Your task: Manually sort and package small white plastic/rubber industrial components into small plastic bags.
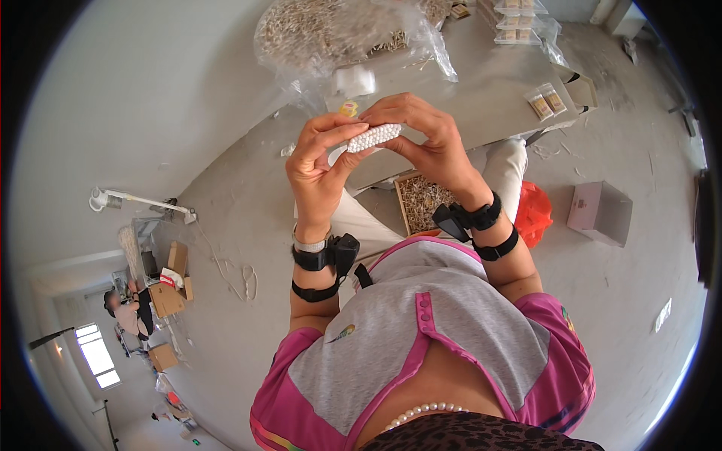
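Observation:
A tight bundle of cotton swabs (374,137) is held up in front of me with its white tips showing. My left hand (314,165) grips its left end between thumb and fingers. From the other side, my right hand (436,143) pinches the right end, its fingers curled over the top. Just beyond the hands, on the metal table, lie a small yellow item (348,109) and a whitish translucent piece (353,80) whose kind I cannot make out. A large clear plastic bag (331,37) full of loose swabs lies at the table's far side.
Packs of swabs (547,102) lie near the table's right end (481,113), with more stacked packs (517,21) behind. Between my legs stands an open box (404,214) of loose sticks. A red plastic bag (532,214) and a carton (599,213) are on the right. Another person (131,312) sits far left.

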Tool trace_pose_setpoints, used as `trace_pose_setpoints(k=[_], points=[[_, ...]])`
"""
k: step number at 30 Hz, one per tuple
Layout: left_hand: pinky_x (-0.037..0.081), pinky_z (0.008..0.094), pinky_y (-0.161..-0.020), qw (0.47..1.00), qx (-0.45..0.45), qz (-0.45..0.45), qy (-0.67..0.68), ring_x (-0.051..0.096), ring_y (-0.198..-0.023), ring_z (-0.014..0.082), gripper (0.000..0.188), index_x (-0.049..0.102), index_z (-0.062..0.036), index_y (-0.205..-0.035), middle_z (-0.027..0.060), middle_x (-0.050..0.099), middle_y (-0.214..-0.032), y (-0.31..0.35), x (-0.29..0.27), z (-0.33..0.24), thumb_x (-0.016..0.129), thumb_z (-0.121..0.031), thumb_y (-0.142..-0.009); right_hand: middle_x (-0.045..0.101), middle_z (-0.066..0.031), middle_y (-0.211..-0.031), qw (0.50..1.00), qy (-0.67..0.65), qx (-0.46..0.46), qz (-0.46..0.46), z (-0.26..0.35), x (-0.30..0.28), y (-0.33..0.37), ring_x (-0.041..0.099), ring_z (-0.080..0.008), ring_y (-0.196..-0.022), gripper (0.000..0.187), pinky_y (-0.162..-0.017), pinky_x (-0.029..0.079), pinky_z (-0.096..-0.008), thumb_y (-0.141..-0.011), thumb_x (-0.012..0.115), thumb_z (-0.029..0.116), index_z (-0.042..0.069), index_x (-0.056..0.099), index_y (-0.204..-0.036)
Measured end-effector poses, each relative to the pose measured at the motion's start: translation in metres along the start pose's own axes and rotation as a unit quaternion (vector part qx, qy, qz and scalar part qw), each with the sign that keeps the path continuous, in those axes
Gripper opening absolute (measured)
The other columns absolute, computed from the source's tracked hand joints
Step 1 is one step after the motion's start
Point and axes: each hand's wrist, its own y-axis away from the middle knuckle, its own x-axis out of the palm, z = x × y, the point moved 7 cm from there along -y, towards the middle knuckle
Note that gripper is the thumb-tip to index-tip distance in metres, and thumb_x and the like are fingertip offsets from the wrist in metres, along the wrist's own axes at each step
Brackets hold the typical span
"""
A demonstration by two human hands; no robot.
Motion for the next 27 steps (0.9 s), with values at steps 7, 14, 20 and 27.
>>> trace_pose_setpoints(k=[7, 14, 20, 27], points=[[0.054, 0.0335, -0.097, 1.0, 0.004, 0.001, -0.002, 0.063, -0.112, 0.0193, 0.03, 0.075, -0.0049, -0.111, 0.0086, 0.065, -0.117, 0.0017, -0.0026, 0.002, 0.078, 0.005, -0.083, 0.071, -0.0073, -0.118, 1.0, -0.001, 0.0, 0.009, -0.0035, 0.0029, 0.0009, 0.066, -0.0278, -0.111, 0.04, -0.093, 0.056, -0.0388, -0.079, 0.076, -0.006, 0.007, 0.072, -0.116], [0.053, 0.0334, -0.095, 1.0, 0.015, 0.004, -0.021, 0.063, -0.112, 0.019, 0.03, 0.076, -0.007, -0.109, 0.0058, 0.067, -0.116, -0.0017, -0.0006, -0.0023, 0.08, 0.004, -0.082, 0.071, -0.0066, -0.119, 1.0, -0.004, 0.001, 0.008, -0.0037, 0.0028, 0.0004, 0.065, -0.0278, -0.113, 0.042, -0.093, 0.056, -0.0393, -0.077, 0.075, -0.007, 0.008, 0.072, -0.116], [0.052, 0.0335, -0.096, 0.998, 0.031, 0.009, -0.044, 0.062, -0.113, 0.0197, 0.029, 0.076, -0.0077, -0.109, 0.0058, 0.067, -0.116, -0.0015, 0.0001, -0.0019, 0.08, 0.003, -0.082, 0.071, -0.0064, -0.12, 1.0, -0.001, -0.003, 0.01, -0.0055, 0.0025, 0.0016, 0.065, -0.0278, -0.114, 0.043, -0.094, 0.056, -0.0393, -0.077, 0.074, -0.008, 0.008, 0.072, -0.117], [0.052, 0.0346, -0.097, 0.999, 0.013, 0.002, -0.03, 0.062, -0.114, 0.0205, 0.028, 0.076, -0.0073, -0.108, 0.0063, 0.068, -0.116, -0.0015, 0.0003, 0.0018, 0.08, 0.002, -0.082, 0.071, -0.0062, -0.12, 1.0, 0.003, 0.0, 0.006, -0.0071, 0.0017, 0.0021, 0.065, -0.0275, -0.114, 0.042, -0.094, 0.056, -0.0393, -0.078, 0.074, -0.008, 0.008, 0.072, -0.117]])
